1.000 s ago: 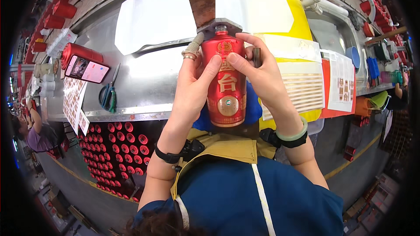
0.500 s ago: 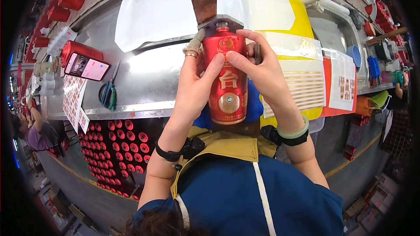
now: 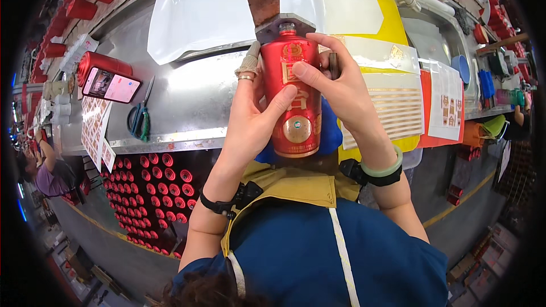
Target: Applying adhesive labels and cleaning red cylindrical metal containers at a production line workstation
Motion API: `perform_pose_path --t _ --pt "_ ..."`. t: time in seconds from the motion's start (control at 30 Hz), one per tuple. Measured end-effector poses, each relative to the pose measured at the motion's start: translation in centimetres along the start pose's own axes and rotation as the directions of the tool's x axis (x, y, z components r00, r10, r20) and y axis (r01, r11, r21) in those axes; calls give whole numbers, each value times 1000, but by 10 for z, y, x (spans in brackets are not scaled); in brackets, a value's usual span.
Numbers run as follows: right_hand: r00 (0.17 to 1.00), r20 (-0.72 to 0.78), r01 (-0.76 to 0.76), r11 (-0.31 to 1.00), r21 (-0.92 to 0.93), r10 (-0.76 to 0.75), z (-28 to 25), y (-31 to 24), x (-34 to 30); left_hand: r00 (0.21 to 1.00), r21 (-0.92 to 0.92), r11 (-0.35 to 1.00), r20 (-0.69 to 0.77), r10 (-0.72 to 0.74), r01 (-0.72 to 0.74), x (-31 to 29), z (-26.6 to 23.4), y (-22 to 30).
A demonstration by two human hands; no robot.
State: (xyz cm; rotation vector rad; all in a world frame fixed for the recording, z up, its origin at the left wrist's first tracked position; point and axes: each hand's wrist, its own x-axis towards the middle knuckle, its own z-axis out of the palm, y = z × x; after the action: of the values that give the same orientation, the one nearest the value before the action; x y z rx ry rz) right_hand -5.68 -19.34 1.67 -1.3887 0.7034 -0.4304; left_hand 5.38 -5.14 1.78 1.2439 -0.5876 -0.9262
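Observation:
A red bottle [image 3: 297, 112] with gold markings and a round gold label lies in front of me, its narrow clear neck against a dark metal bracket [image 3: 282, 26]. My left hand [image 3: 248, 109] holds its left side, thumb across the front, with a pale cover on one fingertip. Around the right side, my right hand [image 3: 345, 82] keeps its thumb pressed on the upper front and its index finger near the shoulder. A small dark metal piece [image 3: 334, 66] shows beside the right fingers; whether they hold it I cannot tell. Blue material [image 3: 331, 136] lies beneath the bottle.
Left on the metal bench stand a phone [image 3: 112, 85] against a red container, scissors [image 3: 140, 115] and sticker sheets [image 3: 94, 127]. Striped gold strips [image 3: 392, 112] and a red sheet [image 3: 425, 99] lie right. Many red bottles [image 3: 153, 193] sit below the bench edge. Other people appear far left and right.
My left thumb has slid down the bottle's front, away from the right thumb. The bottle has shifted slightly up and left, and more of its upper gold marking shows.

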Motion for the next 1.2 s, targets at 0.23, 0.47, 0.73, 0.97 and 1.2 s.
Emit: perform_pose_path --t 0.23,0.47,0.73,0.97,1.2 --pt "1000 -14 13 1000 25 -13 3 2 -1 1000 -83 996 15 -17 19 0 -4 -1" --pt "1000 -15 2 999 54 -1 -8 8 -20 1000 -80 997 18 5 -3 0 -4 -6" --pt "999 33 14 1000 -3 -14 -12 7 -23 998 7 998 22 54 -54 -1 -2 -7" --pt "828 -2 510 756 -410 -560 -15 -35 -13 991 -148 981 45 -123 129 -7 -9 2" --pt "346 674 914 72 -400 -653 -15 -30 -50 992 -170 979 -44 -118 109 -7 -2 0"
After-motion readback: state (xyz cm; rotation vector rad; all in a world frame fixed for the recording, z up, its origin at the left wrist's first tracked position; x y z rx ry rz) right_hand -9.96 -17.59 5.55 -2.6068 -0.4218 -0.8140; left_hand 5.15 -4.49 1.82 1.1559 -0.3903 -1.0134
